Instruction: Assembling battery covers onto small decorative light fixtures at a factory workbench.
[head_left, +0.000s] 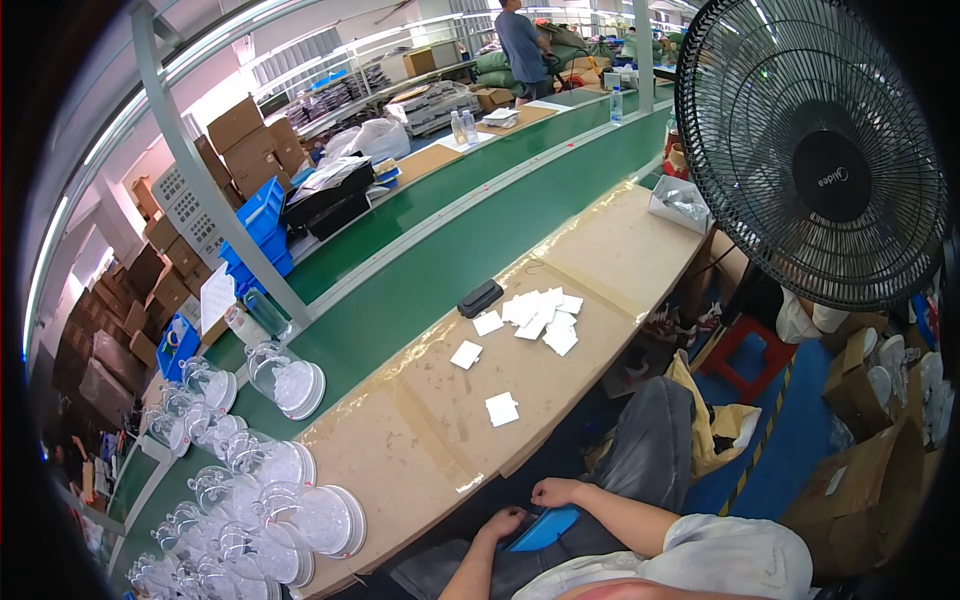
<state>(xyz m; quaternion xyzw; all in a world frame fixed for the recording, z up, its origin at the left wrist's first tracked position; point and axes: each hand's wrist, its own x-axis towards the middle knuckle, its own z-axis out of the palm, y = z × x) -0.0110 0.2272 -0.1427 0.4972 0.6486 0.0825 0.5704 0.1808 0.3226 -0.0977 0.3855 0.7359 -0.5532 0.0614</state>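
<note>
Low in the view, a flat blue piece (546, 530) lies over my lap; its exact kind does not show. My left hand (506, 522) is closed at its left corner. At the upper edge, the fingers of my right hand (556, 491) are drawn together on it. Beyond my hands, a small stack of white square cards (502, 408) rests on the tan worktable (390, 450). Farther off lie a single white card (465, 354) and a loose pile of white cards (541, 314), with a black case (480, 298) beside it.
Many clear domes on round bases (330, 520) crowd the left end. A green conveyor (420, 270) runs behind the table. On the right stand a large black fan (825, 160), a red stool (748, 360) and cardboard boxes (860, 500). Another person (522, 50) stands far back.
</note>
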